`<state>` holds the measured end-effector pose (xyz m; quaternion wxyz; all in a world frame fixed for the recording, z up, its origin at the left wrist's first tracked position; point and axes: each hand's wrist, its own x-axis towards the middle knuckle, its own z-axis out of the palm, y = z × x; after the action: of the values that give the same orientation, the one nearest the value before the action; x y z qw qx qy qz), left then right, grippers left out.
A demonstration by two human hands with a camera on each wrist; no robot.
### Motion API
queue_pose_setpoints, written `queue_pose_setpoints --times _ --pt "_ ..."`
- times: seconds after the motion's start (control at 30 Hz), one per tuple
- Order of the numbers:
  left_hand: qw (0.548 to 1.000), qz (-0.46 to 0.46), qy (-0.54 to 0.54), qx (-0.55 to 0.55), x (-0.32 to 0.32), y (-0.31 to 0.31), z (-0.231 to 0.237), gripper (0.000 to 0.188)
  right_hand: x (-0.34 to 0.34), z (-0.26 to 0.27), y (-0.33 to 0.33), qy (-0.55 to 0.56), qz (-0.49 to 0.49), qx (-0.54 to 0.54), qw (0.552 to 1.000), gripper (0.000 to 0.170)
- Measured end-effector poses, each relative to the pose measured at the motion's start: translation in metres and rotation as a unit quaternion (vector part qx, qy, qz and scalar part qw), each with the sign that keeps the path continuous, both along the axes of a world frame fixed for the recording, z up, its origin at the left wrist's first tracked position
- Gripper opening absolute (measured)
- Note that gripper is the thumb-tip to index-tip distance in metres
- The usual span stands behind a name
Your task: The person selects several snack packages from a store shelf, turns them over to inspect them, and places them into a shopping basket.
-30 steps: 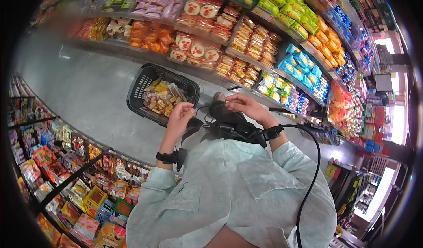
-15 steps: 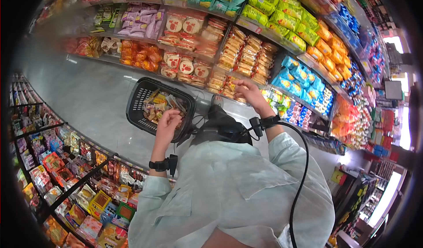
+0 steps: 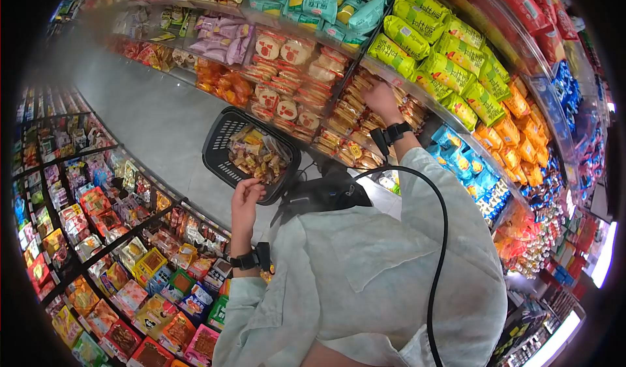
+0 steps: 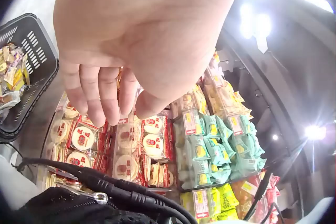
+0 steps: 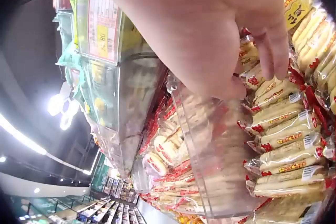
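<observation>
My right hand (image 3: 381, 100) reaches into a clear bin of long, clear-wrapped pastries (image 3: 350, 111) on the shelf. In the right wrist view its fingers (image 5: 273, 50) point down among the pastry packs (image 5: 286, 132), fingertips right at one of them. A gap shows between thumb and fingers. My left hand (image 3: 244, 204) hangs with loosely bent fingers at the near rim of a black shopping basket (image 3: 215, 152), holding nothing. Inside the basket lie several small wrapped snacks (image 3: 257, 155). The left wrist view shows the same relaxed left hand (image 4: 142, 40) from the palm side.
A clear divider (image 5: 197, 161) stands beside the right hand. Round red-printed cakes (image 3: 287, 109), green packs (image 3: 450, 60) and blue packs (image 3: 456, 155) fill neighbouring bins. Behind the left arm runs a low rack of snacks (image 3: 153, 266). A black cable (image 3: 445, 236) hangs from the right wrist.
My right hand has moved from in front of my body up and forward into the pastry bin. The left hand has shifted left to the basket's rim, and my body has leaned toward the shelf.
</observation>
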<state>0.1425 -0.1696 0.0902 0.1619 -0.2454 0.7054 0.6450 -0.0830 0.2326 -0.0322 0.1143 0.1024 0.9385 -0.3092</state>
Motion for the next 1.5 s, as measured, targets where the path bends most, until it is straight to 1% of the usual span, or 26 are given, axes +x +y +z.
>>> queue_pose_setpoints --times 0.1,0.23,0.33,0.4,0.43,0.57,0.63,0.67,0.77,0.8,0.9,0.93,1.03,1.07,1.17,1.27,1.37,1.5 --pt "1.0 0.007 -0.004 0.0 -0.004 0.01 -0.004 0.023 -0.001 0.001 -0.003 0.012 0.016 0.063 0.998 0.057" --pt "1.0 0.008 -0.007 0.013 -0.014 0.028 -0.005 0.023 0.008 0.006 0.004 0.043 0.02 0.038 0.998 0.051" --pt "1.0 0.001 -0.016 0.018 -0.025 0.045 -0.003 0.022 0.02 0.022 0.013 0.05 0.018 -0.076 0.996 0.044" --pt "1.0 -0.012 -0.018 0.018 -0.031 0.054 -0.002 0.021 0.03 0.034 0.012 0.084 -0.01 -0.21 0.974 0.037" --pt "0.999 -0.024 -0.016 0.016 -0.035 0.058 -0.001 0.021 0.035 0.04 0.011 0.102 -0.026 -0.275 0.956 0.034" --pt "0.997 -0.071 -0.014 0.005 -0.049 0.075 0.0 0.023 0.062 0.063 0.012 0.045 0.003 -0.344 0.938 0.028" --pt "0.994 -0.107 -0.005 0.002 -0.058 0.083 0.001 0.026 0.078 0.074 0.012 0.003 0.031 -0.388 0.921 0.028" --pt "0.992 -0.125 0.001 0.001 -0.062 0.087 0.002 0.027 0.088 0.079 0.008 -0.018 0.029 -0.434 0.9 0.029" --pt "0.988 -0.155 0.017 0.019 -0.078 0.104 0.006 0.034 0.109 0.09 0.006 -0.055 0.1 -0.391 0.913 0.033" --pt "0.987 -0.155 0.008 0.039 -0.083 0.108 0.008 0.043 0.116 0.098 0.0 -0.055 0.095 -0.409 0.906 0.04" --pt "0.981 -0.188 0.029 0.045 -0.094 0.123 0.016 0.045 0.137 0.118 -0.007 -0.09 0.094 -0.468 0.874 0.051" --pt "0.974 -0.212 0.056 0.05 -0.096 0.128 0.016 0.044 0.141 0.124 -0.009 -0.097 0.118 -0.444 0.883 0.058" --pt "0.958 -0.28 0.063 0.027 -0.097 0.122 0.013 0.045 0.153 0.139 -0.018 -0.132 0.122 -0.454 0.872 0.05" --pt "0.962 -0.264 0.07 0.028 -0.095 0.122 0.015 0.043 0.159 0.131 -0.023 -0.113 0.105 -0.466 0.871 0.048" --pt "0.958 -0.269 0.087 0.05 -0.087 0.104 0.016 0.038 0.174 0.131 -0.039 -0.099 0.052 -0.462 0.88 0.045" --pt "0.959 -0.259 0.095 0.06 -0.07 0.074 0.013 0.031 0.186 0.126 -0.068 -0.049 0.009 -0.463 0.885 0.033" --pt "0.964 -0.235 0.099 0.082 -0.05 0.041 0.016 0.028 0.193 0.125 -0.099 -0.062 0.013 -0.446 0.893 0.029" --pt "0.968 -0.188 0.114 0.12 -0.021 -0.007 0.001 0.026 0.206 0.14 -0.148 -0.056 0.037 -0.431 0.9 0.026"
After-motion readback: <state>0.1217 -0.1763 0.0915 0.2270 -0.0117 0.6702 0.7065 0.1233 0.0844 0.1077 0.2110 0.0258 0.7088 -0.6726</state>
